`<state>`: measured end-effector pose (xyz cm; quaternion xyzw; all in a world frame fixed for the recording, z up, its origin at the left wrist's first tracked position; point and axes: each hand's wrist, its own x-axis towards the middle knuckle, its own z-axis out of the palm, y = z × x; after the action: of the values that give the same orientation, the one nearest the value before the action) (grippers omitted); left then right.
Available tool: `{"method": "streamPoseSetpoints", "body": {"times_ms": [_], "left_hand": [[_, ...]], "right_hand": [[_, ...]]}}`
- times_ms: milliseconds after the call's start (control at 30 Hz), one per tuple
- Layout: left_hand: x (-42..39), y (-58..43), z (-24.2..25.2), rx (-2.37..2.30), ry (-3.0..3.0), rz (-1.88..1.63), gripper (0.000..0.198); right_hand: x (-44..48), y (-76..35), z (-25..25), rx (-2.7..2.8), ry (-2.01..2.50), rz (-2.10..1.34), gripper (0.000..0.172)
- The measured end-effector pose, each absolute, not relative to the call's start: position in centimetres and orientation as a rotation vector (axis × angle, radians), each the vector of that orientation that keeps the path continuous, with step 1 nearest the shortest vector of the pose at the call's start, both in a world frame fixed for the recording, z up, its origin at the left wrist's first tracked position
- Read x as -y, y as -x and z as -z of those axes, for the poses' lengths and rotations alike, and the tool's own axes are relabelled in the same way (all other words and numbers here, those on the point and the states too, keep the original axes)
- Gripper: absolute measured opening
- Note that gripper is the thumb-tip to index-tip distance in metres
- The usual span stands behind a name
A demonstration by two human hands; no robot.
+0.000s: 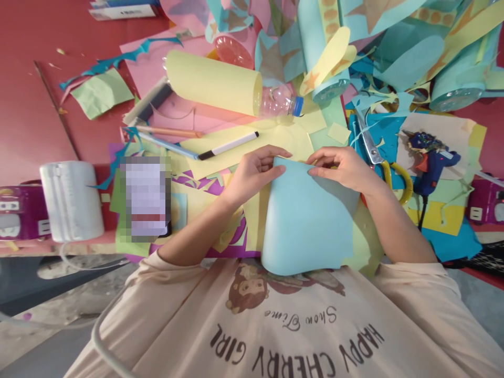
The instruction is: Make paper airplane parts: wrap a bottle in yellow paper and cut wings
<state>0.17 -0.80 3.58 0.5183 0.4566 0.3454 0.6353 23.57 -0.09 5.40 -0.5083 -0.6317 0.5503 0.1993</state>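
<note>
A light blue sheet of paper [311, 220] lies in front of my body, its left side curving over in a bend. My left hand [258, 170] pinches the paper's upper left corner between thumb and fingers. At the top edge a little to the right, my right hand [338, 165] grips the same sheet with thumb and curled fingers. Just beyond both hands are a marker with a black cap [228, 146] and a plastic bottle [279, 101] wrapped in yellow paper [214, 81]. Scissors with yellow handles [396, 181] lie right of my right hand.
A blue glue gun [435, 165] rests on paper at the right. A phone [145, 197] and a white zipped case [72, 201] lie at the left. Blue paper-wrapped bottles [459, 86] and paper cut-outs crowd the back. Scraps cover the red table [31, 105].
</note>
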Motion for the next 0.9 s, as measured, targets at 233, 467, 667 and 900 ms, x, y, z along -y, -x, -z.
{"method": "streamPoseSetpoints", "body": {"times_ms": [233,467,667,900], "left_hand": [[0.84,-0.28,-3.55,-1.138,-1.283,-0.767,0.021],[0.68,-0.07,-3.55,-1.129,-1.251,-0.793,0.021],[0.68,-0.15,-3.76,-1.114,-1.236,-0.804,0.021],[0.61,-0.09,-3.66,-1.12,-1.237,-0.797,0.024]], "right_hand": [[0.18,-23.42,-5.31,1.786,1.421,-1.523,0.03],[0.04,-23.8,-5.42,1.825,1.412,-1.528,0.031],[-0.11,-23.94,-5.57,1.813,1.416,-1.545,0.033],[-0.11,-24.17,-5.41,1.809,1.423,-1.562,0.035]]}}
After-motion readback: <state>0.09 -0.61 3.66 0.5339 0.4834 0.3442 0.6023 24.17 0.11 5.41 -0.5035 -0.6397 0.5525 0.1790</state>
